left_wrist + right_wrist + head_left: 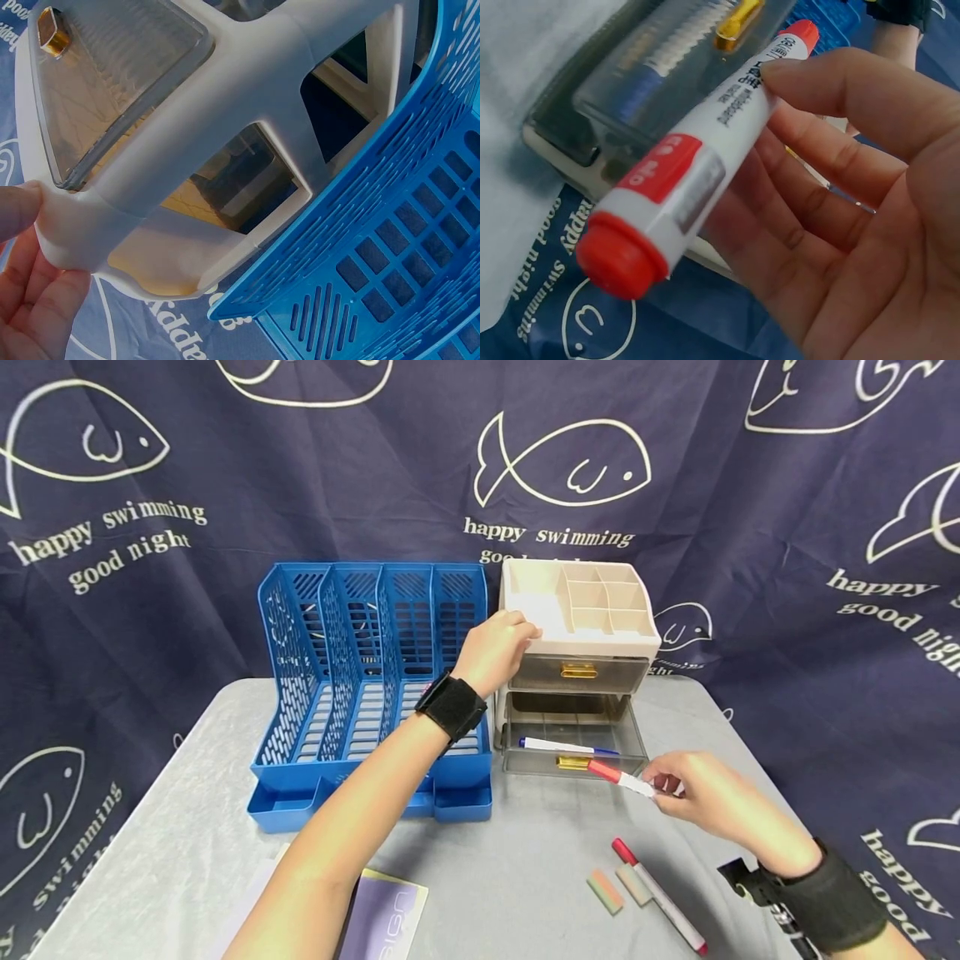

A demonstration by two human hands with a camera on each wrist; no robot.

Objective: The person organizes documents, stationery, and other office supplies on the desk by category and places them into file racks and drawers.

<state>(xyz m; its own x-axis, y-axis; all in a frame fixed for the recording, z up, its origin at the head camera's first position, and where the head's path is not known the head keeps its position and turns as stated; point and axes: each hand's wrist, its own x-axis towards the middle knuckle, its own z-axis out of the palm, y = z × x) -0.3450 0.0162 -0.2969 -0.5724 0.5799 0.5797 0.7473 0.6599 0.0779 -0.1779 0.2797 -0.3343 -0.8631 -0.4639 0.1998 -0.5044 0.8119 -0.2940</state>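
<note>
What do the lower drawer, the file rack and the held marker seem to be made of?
Lower drawer: clear, smoky plastic, since a pen shows through it; its handle looks like gold metal. File rack: glossy blue moulded plastic with slotted walls. Marker in right hand: smooth white plastic, red cap.

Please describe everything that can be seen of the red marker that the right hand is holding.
The red marker is a white plastic barrel with a red cap, a red end and a red label with print on it. The right hand pinches it between thumb and fingers. It lies nearly level, one red end pointing toward the open lower drawer of the beige organizer, just at the drawer's front edge. Only the hand visibly touches it.
</note>
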